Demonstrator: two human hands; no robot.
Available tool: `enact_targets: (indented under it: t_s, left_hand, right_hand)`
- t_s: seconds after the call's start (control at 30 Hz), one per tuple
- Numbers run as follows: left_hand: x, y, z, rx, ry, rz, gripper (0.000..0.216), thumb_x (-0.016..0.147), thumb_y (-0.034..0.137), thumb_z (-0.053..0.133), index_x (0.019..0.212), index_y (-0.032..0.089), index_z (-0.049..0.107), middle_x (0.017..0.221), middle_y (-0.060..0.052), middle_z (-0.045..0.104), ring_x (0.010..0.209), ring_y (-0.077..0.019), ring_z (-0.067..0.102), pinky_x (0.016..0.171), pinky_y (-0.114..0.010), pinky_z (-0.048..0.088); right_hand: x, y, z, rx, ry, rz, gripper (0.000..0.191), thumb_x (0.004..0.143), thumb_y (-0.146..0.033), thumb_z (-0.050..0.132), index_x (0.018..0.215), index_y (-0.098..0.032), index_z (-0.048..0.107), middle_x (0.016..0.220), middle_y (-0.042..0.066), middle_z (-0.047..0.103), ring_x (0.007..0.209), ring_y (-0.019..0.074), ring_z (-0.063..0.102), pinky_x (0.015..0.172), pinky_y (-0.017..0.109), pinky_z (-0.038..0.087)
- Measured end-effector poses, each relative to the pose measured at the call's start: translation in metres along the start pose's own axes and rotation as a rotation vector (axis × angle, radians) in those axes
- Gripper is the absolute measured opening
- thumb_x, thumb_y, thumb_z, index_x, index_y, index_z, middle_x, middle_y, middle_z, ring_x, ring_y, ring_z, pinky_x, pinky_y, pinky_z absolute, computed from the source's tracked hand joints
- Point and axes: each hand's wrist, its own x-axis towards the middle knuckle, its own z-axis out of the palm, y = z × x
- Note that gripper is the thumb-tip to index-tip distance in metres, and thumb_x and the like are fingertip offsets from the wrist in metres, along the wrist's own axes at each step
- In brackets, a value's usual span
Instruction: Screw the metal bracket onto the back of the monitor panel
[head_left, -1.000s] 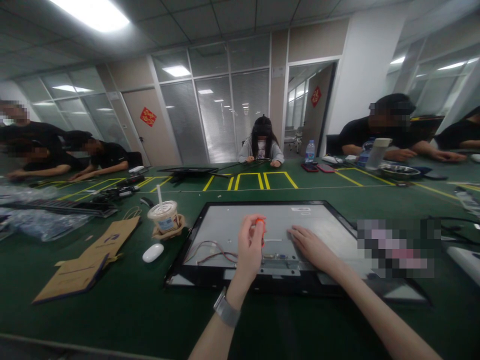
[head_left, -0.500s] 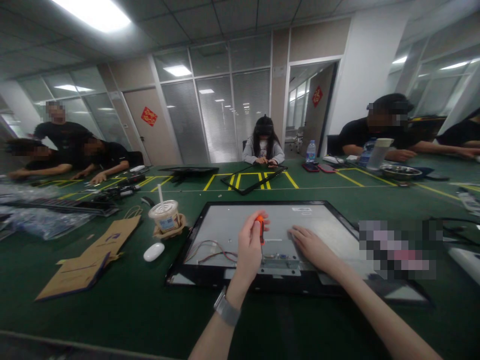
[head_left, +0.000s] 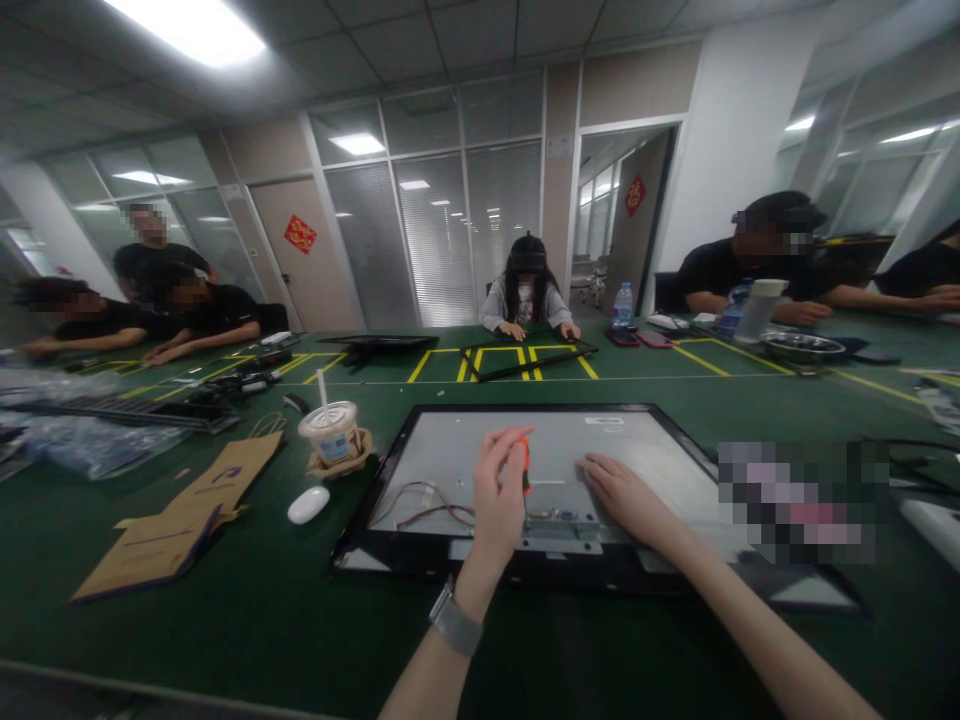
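Note:
My left hand point(head_left: 498, 482) is closed around the orange handle of a screwdriver point(head_left: 526, 465), held upright over the lower middle of a flat display panel point(head_left: 442, 440). The thin shaft points down toward a metal bracket point(head_left: 562, 533) with small connectors near the panel's front edge. Whether the tip touches a screw I cannot tell. My right hand point(head_left: 619, 490) lies flat on the panel's grey back, to the right of the screwdriver, with fingers stretched out and nothing in them. Thin coloured cables point(head_left: 420, 500) lie loose on the panel left of my left hand.
Left of the panel are a white mouse point(head_left: 308, 505), a drink cup with a straw point(head_left: 330, 435) and a brown paper bag point(head_left: 187, 520). Across the green table point(head_left: 255, 620) a person handles a black frame point(head_left: 532, 371). Other people sit left and right.
My left hand has turned slightly around the screwdriver handle, its fingers shifting. My right hand stays in place. Across the table, the person's hands have spread apart and the black frame has moved right.

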Motion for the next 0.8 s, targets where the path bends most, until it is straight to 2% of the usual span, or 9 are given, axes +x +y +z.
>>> enact_targets:
  t_s: [0.07,0.17,0.3,0.4,0.5,0.57,0.63,0.7,0.8]
  left_hand:
    - [-0.0015,-0.0006,0.0002,-0.032,-0.041,-0.031,0.031,0.101,0.031,0.047,0.116,0.022,0.072,0.114,-0.009,0.069,0.100,-0.0186,0.065,0.090,-0.032,0.052]
    - [-0.0024,-0.0032,0.0013,-0.050,-0.070,-0.064,0.031,0.099,0.033,0.050,0.121,0.022,0.069,0.110,-0.009,0.071,0.093,-0.0185,0.067,0.086,-0.034,0.054]
    - [-0.0011,-0.0068,0.0016,0.045,-0.003,0.010,0.020,0.091,0.028,0.063,0.106,0.021,0.074,0.098,-0.006,0.067,0.085,-0.0165,0.065,0.082,-0.031,0.054]
    - [-0.0002,-0.0075,0.0005,0.073,0.049,0.022,0.016,0.088,0.030,0.068,0.098,0.021,0.075,0.097,-0.005,0.063,0.078,-0.0146,0.063,0.079,-0.030,0.055]
    - [-0.0001,-0.0058,-0.0009,0.069,0.053,0.033,0.020,0.092,0.034,0.063,0.100,0.021,0.076,0.108,-0.008,0.065,0.091,-0.0182,0.066,0.088,-0.033,0.054]
    - [-0.0004,-0.0043,-0.0016,0.060,0.031,0.036,0.026,0.097,0.032,0.053,0.106,0.021,0.076,0.117,-0.010,0.067,0.108,-0.0212,0.064,0.099,-0.037,0.050]
    - [-0.0010,-0.0036,-0.0020,0.054,0.015,0.006,0.031,0.100,0.031,0.048,0.114,0.022,0.074,0.119,-0.010,0.069,0.114,-0.0220,0.063,0.103,-0.038,0.048]
    - [-0.0014,-0.0039,-0.0020,0.052,0.015,-0.037,0.033,0.100,0.033,0.049,0.120,0.021,0.071,0.113,-0.010,0.071,0.108,-0.0218,0.065,0.098,-0.038,0.051]
    - [-0.0010,-0.0048,-0.0016,0.054,0.034,-0.043,0.029,0.096,0.034,0.056,0.115,0.021,0.073,0.106,-0.009,0.071,0.095,-0.0202,0.067,0.087,-0.035,0.055]
  right_hand:
    - [-0.0002,0.0015,0.0017,0.000,0.011,-0.007,0.041,0.099,-0.023,0.040,0.132,-0.018,0.064,0.137,0.017,0.063,0.125,0.0303,0.061,0.107,0.051,0.048]
    - [-0.0003,0.0034,0.0043,0.013,0.034,-0.018,0.041,0.098,-0.023,0.041,0.131,-0.018,0.064,0.136,0.017,0.064,0.123,0.0306,0.062,0.105,0.052,0.049]
    - [-0.0002,0.0048,0.0068,0.000,0.041,-0.030,0.041,0.099,-0.022,0.040,0.131,-0.017,0.064,0.135,0.019,0.064,0.123,0.0313,0.062,0.104,0.052,0.050]
    - [-0.0002,0.0052,0.0079,-0.019,0.037,-0.028,0.041,0.098,-0.021,0.040,0.131,-0.016,0.064,0.135,0.018,0.064,0.122,0.0312,0.063,0.104,0.052,0.050]
    - [-0.0004,0.0053,0.0082,-0.017,0.045,-0.029,0.040,0.098,-0.023,0.041,0.131,-0.018,0.064,0.136,0.017,0.064,0.122,0.0305,0.063,0.105,0.051,0.050]
    - [-0.0004,0.0050,0.0081,-0.012,0.051,-0.027,0.040,0.099,-0.023,0.041,0.131,-0.018,0.064,0.136,0.017,0.064,0.123,0.0306,0.063,0.105,0.052,0.050]
    - [-0.0004,0.0046,0.0079,-0.013,0.048,-0.026,0.041,0.099,-0.024,0.039,0.131,-0.018,0.064,0.136,0.018,0.064,0.123,0.0309,0.062,0.105,0.052,0.049]
    - [-0.0002,0.0043,0.0077,-0.019,0.039,-0.025,0.041,0.100,-0.024,0.038,0.131,-0.017,0.064,0.136,0.018,0.064,0.123,0.0311,0.062,0.105,0.052,0.049]
    - [-0.0002,0.0042,0.0071,-0.018,0.038,-0.021,0.042,0.099,-0.023,0.037,0.131,-0.018,0.064,0.137,0.017,0.064,0.123,0.0305,0.062,0.105,0.052,0.049]
